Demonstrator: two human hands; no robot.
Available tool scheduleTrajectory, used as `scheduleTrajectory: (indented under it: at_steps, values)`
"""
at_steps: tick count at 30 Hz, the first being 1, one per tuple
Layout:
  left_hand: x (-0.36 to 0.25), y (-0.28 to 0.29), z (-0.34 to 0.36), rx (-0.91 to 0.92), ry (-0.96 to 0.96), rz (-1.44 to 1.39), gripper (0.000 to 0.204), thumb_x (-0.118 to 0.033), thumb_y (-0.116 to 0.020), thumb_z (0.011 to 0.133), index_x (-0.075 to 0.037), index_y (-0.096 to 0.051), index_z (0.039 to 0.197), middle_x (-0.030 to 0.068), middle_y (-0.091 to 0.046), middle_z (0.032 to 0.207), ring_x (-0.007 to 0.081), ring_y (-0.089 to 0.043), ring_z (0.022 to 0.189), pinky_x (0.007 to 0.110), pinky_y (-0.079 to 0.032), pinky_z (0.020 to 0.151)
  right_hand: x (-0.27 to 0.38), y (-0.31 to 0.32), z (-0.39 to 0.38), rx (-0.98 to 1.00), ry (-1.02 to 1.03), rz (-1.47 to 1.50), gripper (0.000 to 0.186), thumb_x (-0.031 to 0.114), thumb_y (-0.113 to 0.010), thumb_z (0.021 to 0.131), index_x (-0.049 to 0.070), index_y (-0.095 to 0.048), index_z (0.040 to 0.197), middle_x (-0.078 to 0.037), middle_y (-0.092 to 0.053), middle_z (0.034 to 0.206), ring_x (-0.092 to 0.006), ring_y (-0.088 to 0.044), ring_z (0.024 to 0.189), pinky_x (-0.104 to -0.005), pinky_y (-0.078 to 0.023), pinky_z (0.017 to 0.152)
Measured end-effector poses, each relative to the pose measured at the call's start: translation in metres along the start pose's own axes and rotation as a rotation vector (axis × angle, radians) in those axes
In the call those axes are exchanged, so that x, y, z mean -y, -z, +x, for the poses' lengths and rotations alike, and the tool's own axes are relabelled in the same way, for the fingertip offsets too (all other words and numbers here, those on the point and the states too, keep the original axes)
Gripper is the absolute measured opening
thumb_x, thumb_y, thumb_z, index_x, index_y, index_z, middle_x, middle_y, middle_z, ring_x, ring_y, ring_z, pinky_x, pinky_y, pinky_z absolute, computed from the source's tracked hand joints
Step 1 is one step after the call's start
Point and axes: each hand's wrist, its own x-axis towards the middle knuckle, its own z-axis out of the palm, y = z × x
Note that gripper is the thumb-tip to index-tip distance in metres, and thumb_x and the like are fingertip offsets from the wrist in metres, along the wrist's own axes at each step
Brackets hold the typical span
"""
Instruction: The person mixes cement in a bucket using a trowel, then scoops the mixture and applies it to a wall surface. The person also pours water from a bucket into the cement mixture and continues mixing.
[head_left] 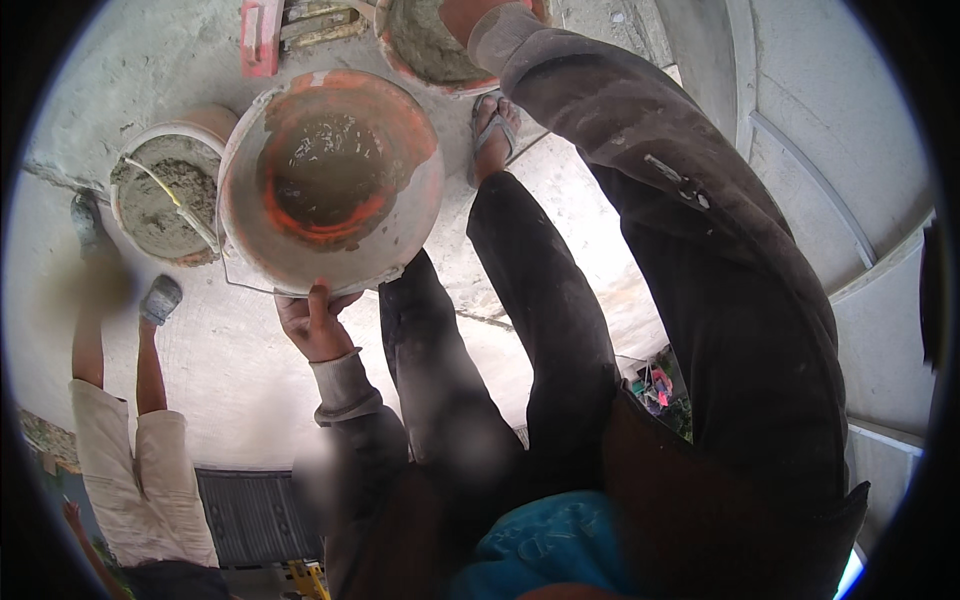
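Note:
My left hand (318, 322) grips the near rim of a cement-smeared orange bucket (415, 205), thumb over the edge. The bucket tilts so that its inside shows, with wet grey slurry (330, 175) shining at the bottom. Its thin wire handle (245, 287) hangs at the left. My right arm stretches up to the top of the picture. There my right hand (468, 14) is over a second orange bucket (395, 60) that holds thick grey mortar (435, 55). The fingers of that hand are cut off by the upper edge.
Another bucket (200, 120) of mortar stands at the left, a yellowish handle across it. A red float (262, 38) and wooden pieces (322, 24) lie at the back. Another person's sandalled feet (160, 298) are on the left. A pale wall (810, 120) runs along the right.

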Motion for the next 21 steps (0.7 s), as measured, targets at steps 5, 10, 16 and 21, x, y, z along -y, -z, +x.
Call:
scheduleTrajectory:
  at_steps: [5, 10, 16, 21]
  values:
    - [0.01, 0.008, -0.01, -0.025, 0.035, 0.014, 0.039, -0.005, -0.061, 0.088, 0.005, -0.047, 0.123, 0.0213, -0.061, 0.112, 0.0299, -0.07, 0.087, 0.038, -0.066, 0.064, 0.004, 0.001, -0.066, 0.017, 0.084, 0.13, 0.02, 0.011, -0.067, 0.082, 0.008, -0.068, 0.102, -0.01, -0.071, 0.09, -0.0275, -0.071, 0.083, -0.0393, -0.059, 0.065]
    - [0.013, 0.0, -0.01, -0.001, 0.007, -0.043, 0.033, 0.0, -0.059, 0.087, 0.006, -0.049, 0.118, 0.0212, -0.061, 0.11, 0.0285, -0.069, 0.085, 0.036, -0.067, 0.061, -0.04, 0.06, -0.143, 0.283, -0.197, 0.372, 0.041, 0.03, -0.062, 0.09, 0.01, -0.058, 0.126, -0.015, -0.071, 0.103, -0.0299, -0.07, 0.097, -0.0419, -0.056, 0.082]
    - [0.012, -0.002, -0.009, 0.006, -0.002, -0.003, 0.036, 0.0, -0.058, 0.087, 0.006, -0.047, 0.121, 0.0216, -0.061, 0.111, 0.0282, -0.069, 0.087, 0.035, -0.067, 0.062, -0.075, 0.032, -0.071, 0.419, -0.361, 0.768, 0.038, 0.034, -0.06, 0.092, 0.008, -0.066, 0.118, -0.012, -0.073, 0.09, -0.0274, -0.071, 0.086, -0.0415, -0.056, 0.08]
    - [-0.001, -0.003, -0.012, -0.003, 0.005, 0.02, 0.037, 0.0, -0.057, 0.088, 0.005, -0.047, 0.123, 0.0217, -0.06, 0.113, 0.0281, -0.069, 0.088, 0.035, -0.067, 0.064, -0.01, 0.006, -0.051, 0.24, -0.359, 0.414, 0.031, 0.03, -0.064, 0.09, 0.012, -0.07, 0.115, -0.009, -0.072, 0.11, -0.0281, -0.07, 0.101, -0.04, -0.055, 0.087]
